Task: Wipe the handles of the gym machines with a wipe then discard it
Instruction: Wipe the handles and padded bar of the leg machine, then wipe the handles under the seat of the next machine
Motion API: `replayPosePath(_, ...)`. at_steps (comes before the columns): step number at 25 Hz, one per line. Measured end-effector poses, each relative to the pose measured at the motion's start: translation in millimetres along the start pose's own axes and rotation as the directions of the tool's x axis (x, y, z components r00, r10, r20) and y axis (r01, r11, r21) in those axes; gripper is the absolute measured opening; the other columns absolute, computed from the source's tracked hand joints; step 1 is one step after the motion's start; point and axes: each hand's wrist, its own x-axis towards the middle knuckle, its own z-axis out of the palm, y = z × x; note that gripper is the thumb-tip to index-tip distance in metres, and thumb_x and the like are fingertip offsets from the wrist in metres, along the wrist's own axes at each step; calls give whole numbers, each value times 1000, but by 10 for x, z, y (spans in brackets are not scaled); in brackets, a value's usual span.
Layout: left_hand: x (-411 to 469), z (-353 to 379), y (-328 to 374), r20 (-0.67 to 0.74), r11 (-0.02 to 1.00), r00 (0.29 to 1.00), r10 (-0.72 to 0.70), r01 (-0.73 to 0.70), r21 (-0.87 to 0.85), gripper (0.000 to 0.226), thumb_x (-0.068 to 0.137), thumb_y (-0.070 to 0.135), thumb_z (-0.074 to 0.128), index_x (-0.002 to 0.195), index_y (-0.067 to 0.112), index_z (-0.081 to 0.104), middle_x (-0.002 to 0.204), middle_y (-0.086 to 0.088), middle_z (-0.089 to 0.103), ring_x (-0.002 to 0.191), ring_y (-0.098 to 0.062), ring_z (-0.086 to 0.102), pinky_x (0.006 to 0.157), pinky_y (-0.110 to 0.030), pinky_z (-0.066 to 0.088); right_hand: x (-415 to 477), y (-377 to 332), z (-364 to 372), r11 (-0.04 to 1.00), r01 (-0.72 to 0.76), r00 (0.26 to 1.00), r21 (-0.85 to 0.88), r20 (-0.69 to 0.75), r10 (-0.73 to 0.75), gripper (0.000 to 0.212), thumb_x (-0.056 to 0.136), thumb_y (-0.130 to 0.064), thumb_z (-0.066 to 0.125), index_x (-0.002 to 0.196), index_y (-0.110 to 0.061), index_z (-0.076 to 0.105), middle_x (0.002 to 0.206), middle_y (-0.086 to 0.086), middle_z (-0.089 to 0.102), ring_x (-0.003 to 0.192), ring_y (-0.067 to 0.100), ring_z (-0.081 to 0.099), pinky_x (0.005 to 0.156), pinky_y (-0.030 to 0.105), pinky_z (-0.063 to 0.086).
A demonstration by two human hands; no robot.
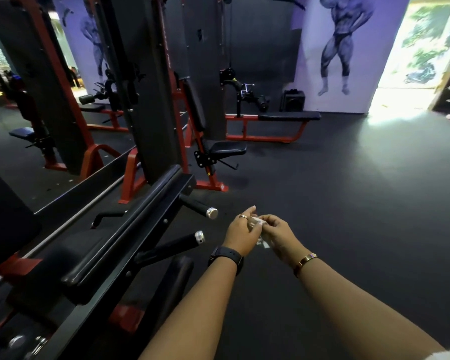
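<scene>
Black grips cover both handles on the machine (pixel 130 229) at your left. The upper handle (pixel 198 206) runs rightward and slightly down the frame, ending in a chrome cap. The lower handle (pixel 173 245) slants rightward and up, and its own chrome cap points towards your hands. Neither handle is touched; both stand just left of your left hand (pixel 240 233). That hand is stretched out over the dark floor (pixel 348 190) with its back towards you, a dark watch (pixel 226 257) on the wrist and a ring (pixel 243 216) on one finger, its fingers bent inward onto the wipe (pixel 257 222). The wipe is a small white crumpled piece held in the air between your two hands. Most of it is hidden, though a scrap shows below the palms, so it seems to run up and down the frame. Your right hand (pixel 277 233) meets the left from the other side, knuckles up and fingers curled, pinching the same wipe, with a gold bracelet (pixel 305 259) on that wrist.
</scene>
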Motion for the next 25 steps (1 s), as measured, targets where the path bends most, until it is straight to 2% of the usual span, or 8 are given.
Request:
replayPosePath(3,130,278,80,11,995,997,-74,75,-70,25,89,18,61,114,22,65,114,0,63,93,-7,60,71,-10,48,-8,-13,-291,998,9,999,59,-47,-6,25,87,-3,63,109,6,57,98,21,66,82,26,67,64,33,55)
replayPosePath(5,224,499,167,50,975,989,-140,147,-168,18,88,19,64,104,25,66,102,2,66,86,-5,63,58,-7,47,-6,-45,-545,989,35,995,143,-100,-20,30,84,-1,66,112,2,56,104,20,65,88,27,67,69,34,55)
replayPosePath(7,318,737,255,77,956,981,-178,191,-223,9,86,20,67,94,25,66,93,4,68,85,-8,65,55,-9,48,7,-107,-815,981,48,987,188,-159,-17,32,81,3,66,111,-1,56,104,19,65,88,26,67,69,34,55)
replayPosePath(10,482,1142,400,123,957,978,-170,194,-217,7,86,21,66,82,26,66,88,3,70,82,-10,67,58,-15,51,43,-176,-1262,972,46,980,232,-201,2,29,80,4,66,107,-3,58,98,17,66,81,23,68,64,31,55)
replayPosePath(13,731,1559,559,140,956,975,-173,200,-215,7,86,22,66,81,26,67,88,2,72,83,-12,68,71,-26,56,125,-265,-1715,955,55,975,293,-220,11,28,82,4,63,109,-3,57,97,16,67,81,25,68,64,33,55)
replayPosePath(15,916,1869,663,134,951,975,-175,203,-235,5,85,23,66,82,26,68,88,1,72,83,-13,69,75,-29,57,210,-347,-2038,944,62,974,325,-227,14,24,85,3,60,109,-3,57,97,15,66,81,24,67,64,34,56)
replayPosePath(20,1324,2624,967,137,891,968,-208,246,-381,5,87,17,66,84,21,68,84,0,73,81,-15,70,69,-25,56,422,-589,-2849,929,64,971,364,-238,27,22,86,4,55,106,-4,59,96,16,65,79,24,65,63,32,56)
replayPosePath(25,1668,3228,1223,153,792,952,-266,306,-528,2,89,13,65,90,15,66,90,-7,72,85,-20,70,78,-35,57,616,-816,-3499,914,81,962,397,-271,33,28,87,6,53,113,-5,57,99,15,65,78,22,67,57,28,55)
